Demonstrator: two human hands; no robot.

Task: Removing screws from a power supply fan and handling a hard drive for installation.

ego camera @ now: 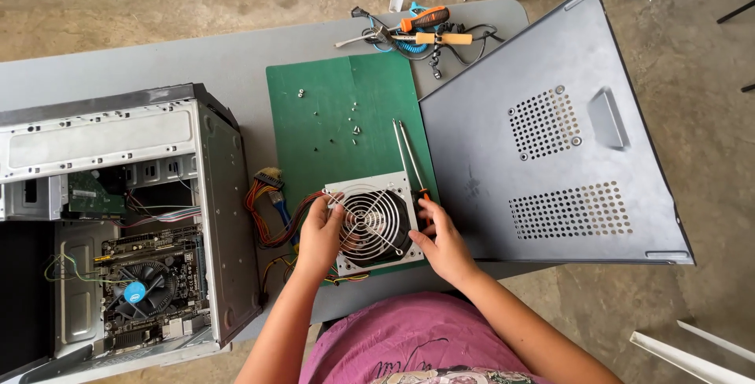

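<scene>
grey metal power supply (373,227) lay fan-up on the green mat's (314,109) near edge; left hand (318,238) clasped its left side, right hand (444,242) its right, both equally near.

A silver, boxy power supply (376,223) lies flat at the near edge of the counter (197,58), its round wire fan grille facing up over a dark fan. A bundle of red, yellow, orange and blue cables (271,211) spills from its left side. It rests on the near end of a green mat (330,117).
</scene>
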